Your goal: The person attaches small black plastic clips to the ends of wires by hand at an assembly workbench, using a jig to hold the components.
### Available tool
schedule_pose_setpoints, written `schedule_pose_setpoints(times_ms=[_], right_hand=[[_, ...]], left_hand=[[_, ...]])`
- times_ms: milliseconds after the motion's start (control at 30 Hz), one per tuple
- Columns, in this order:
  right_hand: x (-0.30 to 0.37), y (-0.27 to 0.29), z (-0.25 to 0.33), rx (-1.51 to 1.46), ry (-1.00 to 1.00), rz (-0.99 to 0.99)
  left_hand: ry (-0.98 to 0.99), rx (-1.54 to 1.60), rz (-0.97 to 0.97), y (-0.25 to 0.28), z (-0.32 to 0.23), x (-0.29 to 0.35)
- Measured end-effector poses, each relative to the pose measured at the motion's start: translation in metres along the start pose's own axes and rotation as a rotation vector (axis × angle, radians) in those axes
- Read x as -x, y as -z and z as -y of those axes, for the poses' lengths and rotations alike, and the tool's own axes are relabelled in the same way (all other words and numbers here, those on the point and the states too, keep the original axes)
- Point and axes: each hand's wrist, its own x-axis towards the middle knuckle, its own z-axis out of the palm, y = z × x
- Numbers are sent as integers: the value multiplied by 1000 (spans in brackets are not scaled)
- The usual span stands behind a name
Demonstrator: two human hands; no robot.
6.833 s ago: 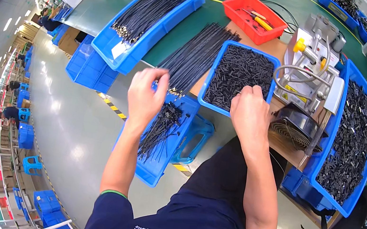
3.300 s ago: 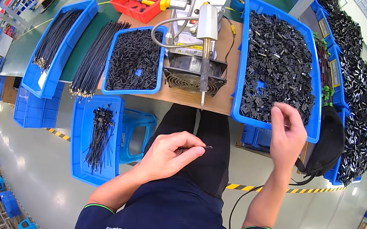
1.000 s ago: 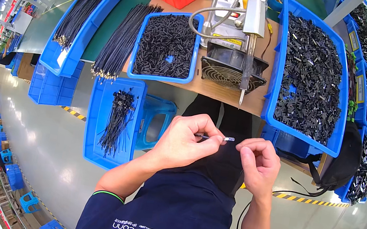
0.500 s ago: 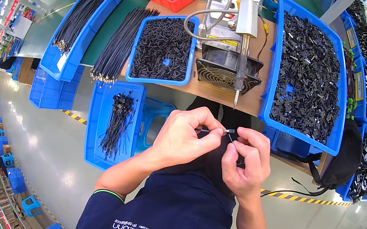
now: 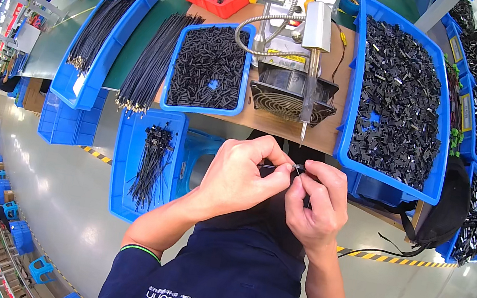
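Above my lap, my left hand [image 5: 242,169] pinches a thin black cable [image 5: 267,166] between thumb and forefinger. The cable's end points right, toward a small black connector piece [image 5: 298,167] with a shiny metal part. My right hand [image 5: 318,206] has its thumb and forefinger closed on that piece from the other side. A thin light sliver shows below it between the fingertips; I cannot tell what it is. My fingertips nearly meet and hide most of the joint. A pointed soldering iron tip [image 5: 302,135] hangs just beyond them, apart from both hands.
A fan [image 5: 286,103] stands behind the iron tip. Blue bins of black tubes [image 5: 210,70] and black connector pieces [image 5: 398,106] flank it. Cable bundles lie left [image 5: 152,63], and a lower blue tray [image 5: 119,192] holds several cables. A red tray [image 5: 203,0] sits farther back.
My right hand has shifted slightly left, closer to my left hand. Its fingers now cover more of the connector piece. The left hand keeps its pinch on the cable.
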Motion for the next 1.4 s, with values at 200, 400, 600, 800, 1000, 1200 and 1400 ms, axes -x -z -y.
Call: schedule_pose_setpoints(times_ms=[200, 400, 600, 800, 1000, 1200, 1400], right_hand=[[-7, -4, -5, -6, 0, -18], [-14, -7, -10, -3, -2, -42], [-21, -10, -14, 1, 24, -53], [-23, -10, -15, -20, 28, -57], [-23, -10, -16, -24, 42, -65], [-24, -10, -16, -18, 49, -63], [-26, -11, -15, -5, 47, -59]], left_hand=[[-38, -22, -16, 1, 1, -9], [-10, -62, -15, 4, -2, -21], [-40, -116, -31, 7, -7, -26], [-51, -116, -38, 9, -9, -26], [-50, -129, -44, 10, -12, -26], [-35, -139, -38, 10, -12, -26], [-81, -126, -56, 9, -7, -27]])
